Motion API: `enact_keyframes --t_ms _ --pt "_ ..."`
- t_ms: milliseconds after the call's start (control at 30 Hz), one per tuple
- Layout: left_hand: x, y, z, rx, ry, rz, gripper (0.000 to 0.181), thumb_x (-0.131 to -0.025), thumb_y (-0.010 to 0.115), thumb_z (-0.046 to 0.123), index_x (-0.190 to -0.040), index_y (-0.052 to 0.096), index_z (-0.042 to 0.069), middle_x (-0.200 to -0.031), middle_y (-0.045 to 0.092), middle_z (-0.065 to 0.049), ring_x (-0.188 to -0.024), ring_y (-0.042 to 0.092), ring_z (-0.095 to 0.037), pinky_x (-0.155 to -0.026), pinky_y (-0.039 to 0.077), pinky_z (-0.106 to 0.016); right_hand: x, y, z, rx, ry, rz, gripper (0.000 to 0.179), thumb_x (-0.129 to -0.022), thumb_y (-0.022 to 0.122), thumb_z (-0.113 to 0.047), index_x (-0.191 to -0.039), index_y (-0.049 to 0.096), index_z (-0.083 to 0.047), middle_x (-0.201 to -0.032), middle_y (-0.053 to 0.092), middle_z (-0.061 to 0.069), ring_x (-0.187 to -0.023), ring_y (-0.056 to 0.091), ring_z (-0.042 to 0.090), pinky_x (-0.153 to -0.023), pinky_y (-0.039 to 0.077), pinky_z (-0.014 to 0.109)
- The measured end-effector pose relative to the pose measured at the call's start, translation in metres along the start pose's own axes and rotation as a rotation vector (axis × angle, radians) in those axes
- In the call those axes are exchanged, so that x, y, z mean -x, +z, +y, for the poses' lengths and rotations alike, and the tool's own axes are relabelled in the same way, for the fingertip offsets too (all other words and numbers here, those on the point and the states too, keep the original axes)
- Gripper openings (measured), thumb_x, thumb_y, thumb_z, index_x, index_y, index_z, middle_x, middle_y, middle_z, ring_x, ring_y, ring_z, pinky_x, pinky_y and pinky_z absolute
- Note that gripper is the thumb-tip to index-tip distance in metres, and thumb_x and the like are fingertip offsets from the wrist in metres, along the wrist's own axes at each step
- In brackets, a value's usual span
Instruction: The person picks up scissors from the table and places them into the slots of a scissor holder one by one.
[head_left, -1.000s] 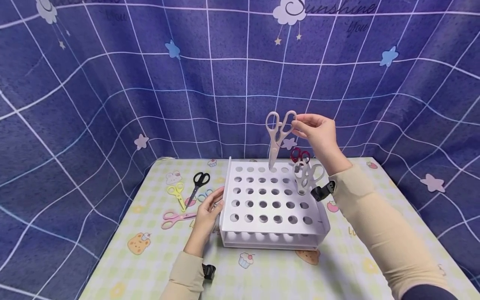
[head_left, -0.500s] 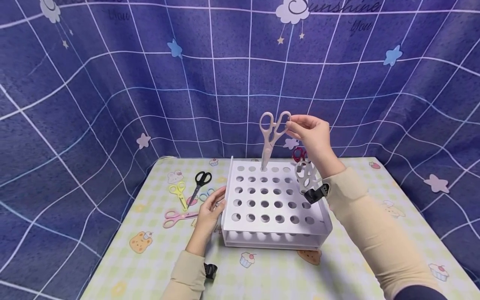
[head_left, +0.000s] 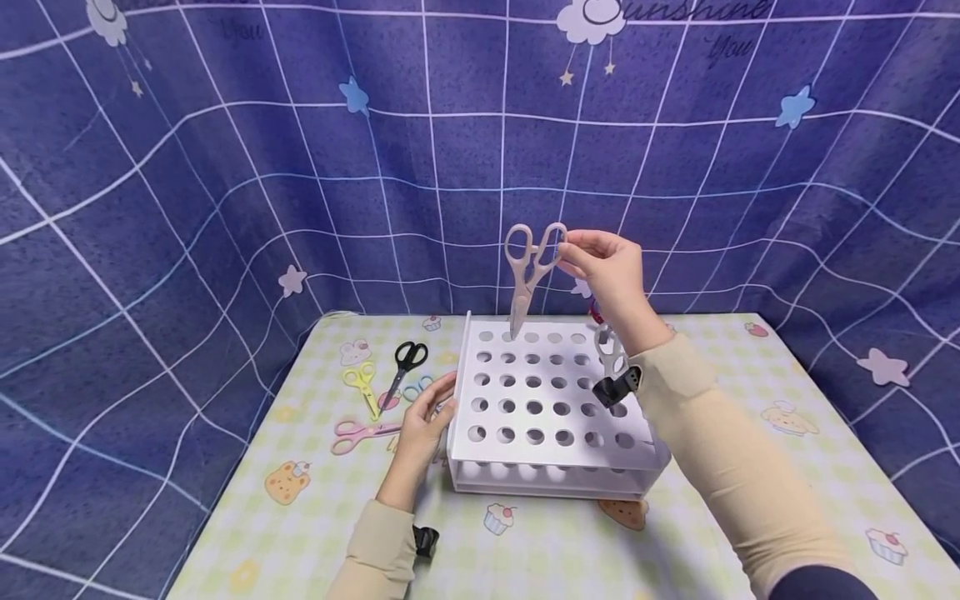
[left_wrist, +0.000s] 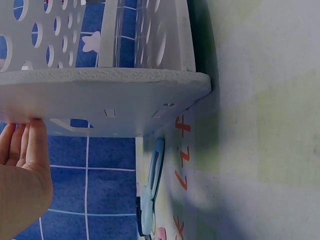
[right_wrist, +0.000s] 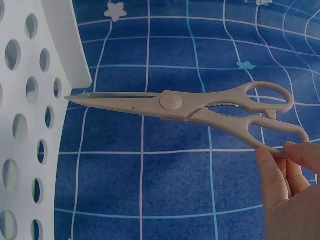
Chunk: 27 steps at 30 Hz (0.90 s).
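Note:
My right hand (head_left: 603,267) pinches one handle loop of beige scissors (head_left: 522,283), held blades down over the back row of a white rack (head_left: 551,450) full of round holes. In the right wrist view, the scissors' blades (right_wrist: 120,103) are together and the tip is close to the rack's top plate (right_wrist: 30,125); whether it has entered a hole, I cannot tell. My left hand (head_left: 423,425) rests its fingertips on the rack's left side panel (left_wrist: 100,100), beside a slot. Grey-white scissors (head_left: 609,350) stand in the rack's right part, partly hidden by my right wrist.
Left of the rack lie black scissors (head_left: 409,358), yellow scissors (head_left: 362,383), pink scissors (head_left: 360,435) and blue scissors (head_left: 418,388), the last partly hidden by my left hand. Red scissors (head_left: 596,312) show behind my right wrist. A blue grid curtain (head_left: 420,208) hangs behind the table (head_left: 562,550).
My right hand has moved left along the rack's back row, carrying the beige scissors. My left hand keeps its place on the side panel. The red scissors are now more hidden.

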<state>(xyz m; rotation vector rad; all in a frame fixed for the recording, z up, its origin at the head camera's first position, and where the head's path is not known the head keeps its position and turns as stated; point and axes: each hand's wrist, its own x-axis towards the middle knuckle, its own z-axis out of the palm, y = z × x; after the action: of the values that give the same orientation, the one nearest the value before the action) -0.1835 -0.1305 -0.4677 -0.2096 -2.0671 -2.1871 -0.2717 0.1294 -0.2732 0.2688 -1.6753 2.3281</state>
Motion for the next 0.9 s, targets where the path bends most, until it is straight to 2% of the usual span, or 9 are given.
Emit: enact_keyframes --t_ms 100,300,567,767,900 --pt "0.0 0.001 0.0 -0.006 0.002 0.005 0.046 -0.093 0.06 0.008 -0.138 0.051 0.006 -0.14 0.055 -0.014 -0.136 0.044 -0.023 -0.119 0.028 -0.039 0.0 0.005 0.003 0.002 0.005 0.003 0.015 -0.08 0.07 0.011 -0.081 0.07 -0.005 -0.074 0.071 0.001 -0.071 0.069 0.009 -0.075 0.06 0.029" --pt "0.001 0.002 -0.001 -0.014 0.015 0.003 0.046 -0.094 0.06 0.009 -0.139 0.049 0.004 -0.14 0.053 -0.017 -0.137 0.043 -0.026 -0.119 0.026 -0.046 0.0 0.009 0.007 0.007 0.021 0.0 0.013 -0.081 0.069 0.011 -0.093 0.067 0.009 -0.075 0.071 0.001 -0.071 0.069 0.01 -0.075 0.06 0.03" --pt "0.0 -0.001 0.0 -0.023 0.015 0.007 0.045 -0.094 0.06 0.011 -0.138 0.051 0.007 -0.14 0.054 -0.014 -0.136 0.045 -0.024 -0.119 0.027 -0.043 0.001 0.012 0.01 0.033 0.015 0.0 0.012 -0.081 0.071 0.008 -0.093 0.067 0.006 -0.078 0.072 0.003 -0.072 0.069 0.009 -0.075 0.06 0.028" --pt "-0.001 0.0 0.0 0.001 0.022 -0.001 0.045 -0.094 0.059 0.007 -0.138 0.05 0.004 -0.139 0.054 -0.016 -0.134 0.046 -0.025 -0.118 0.031 -0.04 0.002 0.018 0.018 0.056 0.023 -0.018 0.026 -0.083 0.069 0.008 -0.105 0.061 0.019 -0.075 0.07 -0.002 -0.073 0.069 0.008 -0.075 0.06 0.027" --pt "-0.001 0.001 -0.002 0.005 0.028 -0.004 0.046 -0.094 0.059 0.006 -0.138 0.049 0.002 -0.14 0.053 -0.018 -0.135 0.045 -0.027 -0.118 0.029 -0.043 0.003 0.022 0.022 0.077 0.026 -0.029 0.029 -0.083 0.069 0.008 -0.107 0.059 0.02 -0.076 0.071 -0.003 -0.074 0.069 0.007 -0.075 0.06 0.027"
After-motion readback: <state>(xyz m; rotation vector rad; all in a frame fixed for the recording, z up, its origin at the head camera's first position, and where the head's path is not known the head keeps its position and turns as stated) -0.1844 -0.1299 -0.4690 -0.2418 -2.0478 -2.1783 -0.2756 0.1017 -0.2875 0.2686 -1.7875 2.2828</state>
